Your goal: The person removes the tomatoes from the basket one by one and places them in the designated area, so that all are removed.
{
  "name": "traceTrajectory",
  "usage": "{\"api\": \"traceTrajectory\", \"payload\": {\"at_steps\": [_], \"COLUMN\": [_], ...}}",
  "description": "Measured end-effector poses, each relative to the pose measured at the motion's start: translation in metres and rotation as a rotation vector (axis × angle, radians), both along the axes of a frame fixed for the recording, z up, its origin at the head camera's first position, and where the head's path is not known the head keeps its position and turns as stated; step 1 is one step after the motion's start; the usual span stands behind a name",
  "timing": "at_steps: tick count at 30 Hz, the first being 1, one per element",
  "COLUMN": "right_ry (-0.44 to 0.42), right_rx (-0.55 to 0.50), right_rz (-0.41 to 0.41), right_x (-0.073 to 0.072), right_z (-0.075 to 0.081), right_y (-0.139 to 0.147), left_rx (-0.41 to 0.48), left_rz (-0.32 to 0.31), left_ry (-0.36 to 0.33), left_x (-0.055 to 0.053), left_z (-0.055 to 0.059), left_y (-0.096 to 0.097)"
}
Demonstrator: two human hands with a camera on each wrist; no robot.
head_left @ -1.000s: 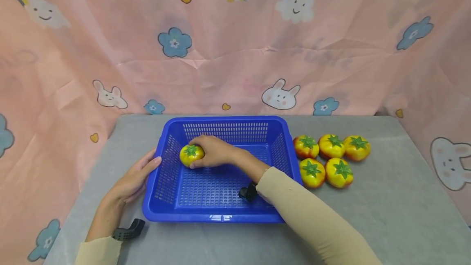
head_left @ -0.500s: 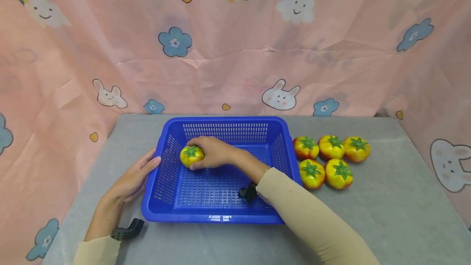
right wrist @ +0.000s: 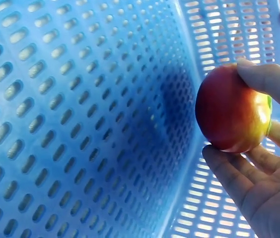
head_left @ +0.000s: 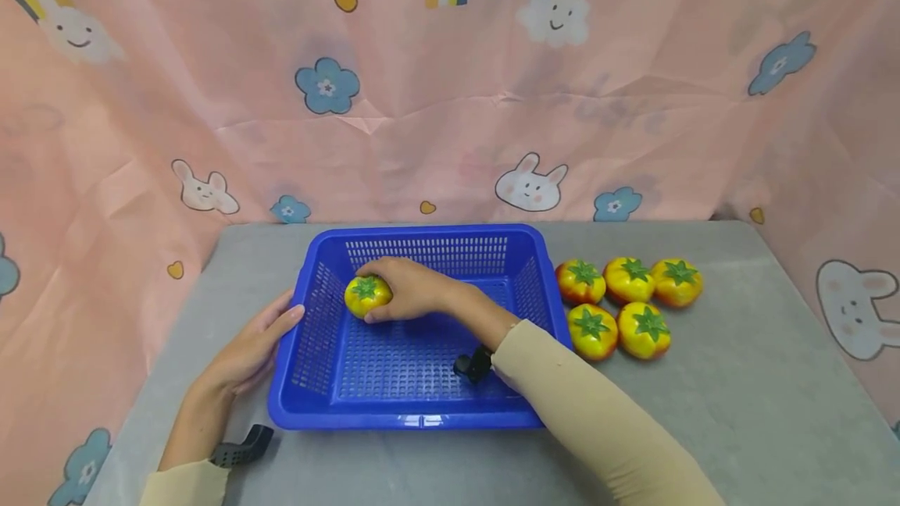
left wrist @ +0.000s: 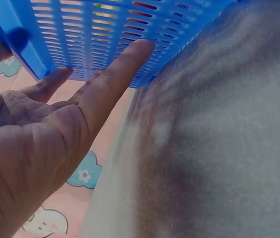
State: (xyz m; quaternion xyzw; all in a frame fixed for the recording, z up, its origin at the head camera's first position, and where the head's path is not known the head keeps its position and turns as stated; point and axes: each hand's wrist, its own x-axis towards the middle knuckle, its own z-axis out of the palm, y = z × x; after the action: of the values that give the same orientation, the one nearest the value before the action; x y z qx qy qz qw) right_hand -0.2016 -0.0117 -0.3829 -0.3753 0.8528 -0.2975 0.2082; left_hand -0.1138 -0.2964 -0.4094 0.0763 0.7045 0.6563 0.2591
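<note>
A blue plastic basket with slotted walls stands on the grey table. Inside it, near its left wall, my right hand holds a yellow-red tomato with a green star-shaped top. Thumb and fingers grip the tomato from opposite sides in the right wrist view; it looks slightly above the basket floor, with a dark shadow beside it. My left hand holds the basket's left rim, thumb on top. Its fingers lie along the outside of the slotted wall in the left wrist view.
Several more yellow-red tomatoes lie in two rows close to the basket's right side. Grey table surface extends on the right and in front. A pink curtain with cartoon prints hangs behind and at both sides.
The head view has shifted a little. Both hands, the basket and the held tomato keep their places relative to one another.
</note>
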Motion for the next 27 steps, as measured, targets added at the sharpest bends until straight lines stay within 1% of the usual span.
{"api": "traceTrajectory", "payload": {"at_steps": [3,8,14,18,24,27], "right_ry": [0.005,0.019,0.043,0.048,0.06,0.061], "right_rx": [-0.006,-0.039,-0.081,-0.09,-0.08,-0.079], "right_rz": [0.0,0.011,0.003,-0.022,-0.059,-0.077], "right_x": [0.004,0.008,0.01,0.015,0.022,0.026], "right_z": [0.003,0.008,0.023,0.034,0.048,0.056], "right_y": [0.001,0.002,0.008,0.019,0.038,0.049], "left_rx": [0.007,0.015,0.015,0.008,0.017,0.027], "left_rz": [-0.008,-0.006,0.008,0.01,0.03,0.028], "left_ry": [-0.003,-0.008,-0.013,-0.011,0.004,0.002], "left_x": [0.001,0.0,0.0,-0.001,-0.001,0.0], "left_z": [0.0,0.001,0.001,0.001,-0.003,-0.004], "left_y": [-0.001,-0.002,-0.001,0.0,0.001,0.001]}}
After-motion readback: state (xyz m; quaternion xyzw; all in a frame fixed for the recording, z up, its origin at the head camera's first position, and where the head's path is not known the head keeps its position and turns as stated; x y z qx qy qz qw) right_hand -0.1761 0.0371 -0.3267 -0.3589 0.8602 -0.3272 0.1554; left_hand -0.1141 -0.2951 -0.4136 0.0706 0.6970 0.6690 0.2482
